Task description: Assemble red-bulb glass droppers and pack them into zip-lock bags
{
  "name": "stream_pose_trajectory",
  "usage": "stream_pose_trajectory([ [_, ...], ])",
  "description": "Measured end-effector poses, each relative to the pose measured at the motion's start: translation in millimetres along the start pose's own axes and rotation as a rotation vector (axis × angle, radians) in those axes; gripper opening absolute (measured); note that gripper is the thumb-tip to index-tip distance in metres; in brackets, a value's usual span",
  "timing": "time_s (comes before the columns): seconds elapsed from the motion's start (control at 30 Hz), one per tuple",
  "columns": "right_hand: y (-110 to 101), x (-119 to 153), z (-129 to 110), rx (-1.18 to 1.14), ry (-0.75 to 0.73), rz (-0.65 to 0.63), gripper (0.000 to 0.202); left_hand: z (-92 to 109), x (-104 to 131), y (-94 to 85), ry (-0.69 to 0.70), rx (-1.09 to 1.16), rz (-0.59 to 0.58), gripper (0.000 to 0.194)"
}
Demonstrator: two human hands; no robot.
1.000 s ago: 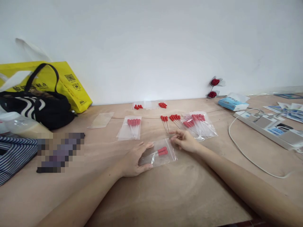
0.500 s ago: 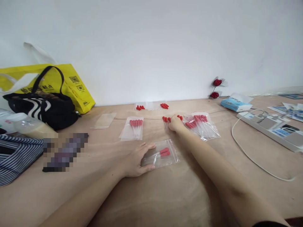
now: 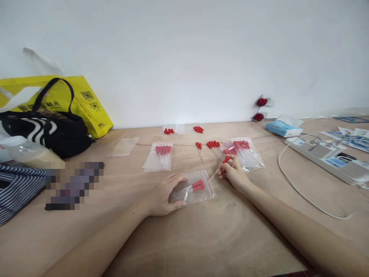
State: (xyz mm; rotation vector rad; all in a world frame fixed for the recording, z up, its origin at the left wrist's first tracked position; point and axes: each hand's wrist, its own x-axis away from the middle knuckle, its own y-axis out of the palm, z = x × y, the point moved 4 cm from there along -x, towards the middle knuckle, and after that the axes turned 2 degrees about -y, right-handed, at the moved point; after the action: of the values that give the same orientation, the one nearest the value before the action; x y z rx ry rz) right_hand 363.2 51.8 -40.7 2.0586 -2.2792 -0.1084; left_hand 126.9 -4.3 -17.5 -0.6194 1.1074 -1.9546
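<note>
My right hand point(image 3: 233, 174) pinches a dropper point(image 3: 225, 159) near its red rubber bulb. The dropper's thin clear tube slants down-left, its tip at the right-hand, zip-lock end of a clear bag point(image 3: 206, 194); I cannot tell whether it is inside. Two red-bulbed droppers point(image 3: 198, 185) lie in that bag. My left hand point(image 3: 165, 195) rests on the bag's left end, thumb and fingers spread apart. Beyond the hands, two loose droppers point(image 3: 199, 148) lie side by side, with several more droppers point(image 3: 213, 144) fanned out to their right.
A filled dropper bag point(image 3: 163, 156) lies left of centre, another bag of droppers point(image 3: 245, 154) at right. An unfilled-looking bag point(image 3: 123, 147) and a bag with loose red bulbs point(image 3: 184, 129) lie farther back. A power strip point(image 3: 325, 161) with a trailing cable is right; bags and bottle point(image 3: 31, 152) left.
My right hand has moved from the loose droppers toward me, bringing one dropper to the zip bag's end. My left hand stays on the bag. The view has shifted slightly.
</note>
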Motion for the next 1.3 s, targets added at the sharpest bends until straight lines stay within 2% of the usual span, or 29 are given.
stream_pose_trajectory([
  [0.2,10.3,2.2,4.1,-0.097,-0.046,0.061,0.044,3.4,-0.2,-1.7,0.016,0.022,0.021,0.061],
  [0.37,20.0,7.0,6.7,-0.122,-0.028,-0.100,0.040,3.7,-1.9,-1.6,0.024,0.011,0.019,0.061],
  [0.47,23.0,8.7,7.6,0.002,-0.034,-0.211,0.033,4.1,-2.3,-1.6,0.036,-0.001,0.022,0.060],
  [0.63,20.5,9.2,9.1,0.285,-0.139,-0.352,0.025,6.6,-2.4,-2.2,0.031,0.000,0.023,0.059],
  [0.87,31.2,9.4,0.8,0.589,-0.468,-0.447,0.013,8.7,-3.0,-2.6,0.043,0.004,0.019,0.060],
  [0.97,38.5,10.8,0.6,0.644,-0.534,-0.488,0.015,6.2,-3.0,-1.4,0.040,0.001,0.023,0.061],
  [1.13,32.3,1.1,6.1,0.567,-0.379,-0.353,0.013,3.8,-3.5,0.4,0.046,0.000,0.019,0.061],
  [1.3,25.7,-33.3,-3.0,0.758,-0.324,-0.138,0.007,4.0,-3.2,-1.1,0.039,0.001,0.017,0.061],
])
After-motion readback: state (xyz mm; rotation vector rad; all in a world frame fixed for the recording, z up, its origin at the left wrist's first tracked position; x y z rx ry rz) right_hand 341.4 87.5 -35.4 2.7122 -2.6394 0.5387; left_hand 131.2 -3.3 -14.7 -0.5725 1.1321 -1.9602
